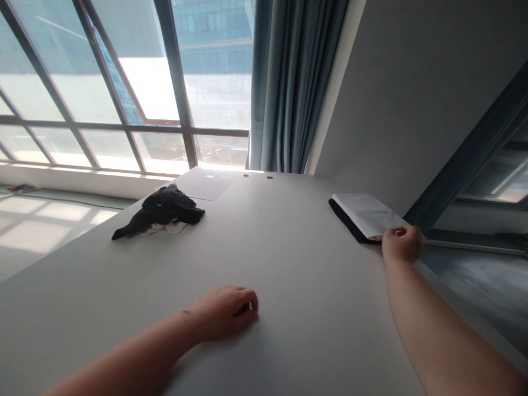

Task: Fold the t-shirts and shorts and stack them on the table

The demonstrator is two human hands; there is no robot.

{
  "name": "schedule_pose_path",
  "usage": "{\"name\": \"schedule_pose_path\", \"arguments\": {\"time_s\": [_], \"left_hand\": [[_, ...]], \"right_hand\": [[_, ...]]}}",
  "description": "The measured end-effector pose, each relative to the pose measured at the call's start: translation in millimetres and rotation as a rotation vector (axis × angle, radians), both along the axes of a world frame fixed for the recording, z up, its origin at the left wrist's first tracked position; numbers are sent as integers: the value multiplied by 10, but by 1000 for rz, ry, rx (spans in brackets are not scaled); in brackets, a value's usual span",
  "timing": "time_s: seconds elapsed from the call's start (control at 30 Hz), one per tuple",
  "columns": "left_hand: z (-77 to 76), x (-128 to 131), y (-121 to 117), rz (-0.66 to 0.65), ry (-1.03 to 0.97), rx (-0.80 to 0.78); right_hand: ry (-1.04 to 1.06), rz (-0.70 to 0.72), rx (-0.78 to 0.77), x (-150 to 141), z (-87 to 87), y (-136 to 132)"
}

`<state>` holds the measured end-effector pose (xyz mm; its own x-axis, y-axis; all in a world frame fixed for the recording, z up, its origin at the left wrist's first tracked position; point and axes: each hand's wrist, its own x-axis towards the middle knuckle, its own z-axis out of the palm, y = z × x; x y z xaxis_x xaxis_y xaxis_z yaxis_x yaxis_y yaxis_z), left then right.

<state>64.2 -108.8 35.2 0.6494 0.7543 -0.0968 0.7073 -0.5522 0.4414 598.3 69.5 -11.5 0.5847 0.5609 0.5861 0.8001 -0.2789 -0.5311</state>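
Observation:
At the table's right edge, my right hand is closed on the near corner of a flat white sheet-like piece, which could be cloth or paper. A black strip or layer shows along its left side and under it. The part between my fingers is hidden. Nearer to me, my left hand rests on the white table, fingers curled in toward the thumb, and I see nothing in it. A crumpled black cloth item with some white parts lies beyond it to the left.
Thin white sheets lie at the table's far left end. Two small round spots are near the far edge. A blue-grey curtain and tall windows stand beyond, with a grey wall at the right.

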Motion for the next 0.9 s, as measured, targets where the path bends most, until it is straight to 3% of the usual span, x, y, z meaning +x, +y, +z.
{"name": "schedule_pose_path", "arguments": {"time_s": [0.13,0.27,0.47,0.53,0.6,0.7,0.8,0.9], "left_hand": [[-39,-26,45,-28,-36,15],[-192,-193,384,6,-123,63],[-343,-987,1278,530,-226,438],[-347,-1290,1486,822,-219,571],[-351,-1530,1616,1163,-243,676],[-365,-1756,1727,1411,-303,700],[-372,-1889,1833,1436,-342,660],[-375,-1971,1955,1357,-365,581]], "right_hand": [[109,104,-182,-156,-18,-23],[116,126,-198,-276,-11,-103],[128,150,-202,-412,-31,-229],[115,203,-222,-514,-40,-272],[84,325,-241,-682,-34,-347],[13,579,-259,-1073,-5,-545],[-125,896,-377,-1560,35,-786],[-263,1206,-434,-1956,88,-935]]}}
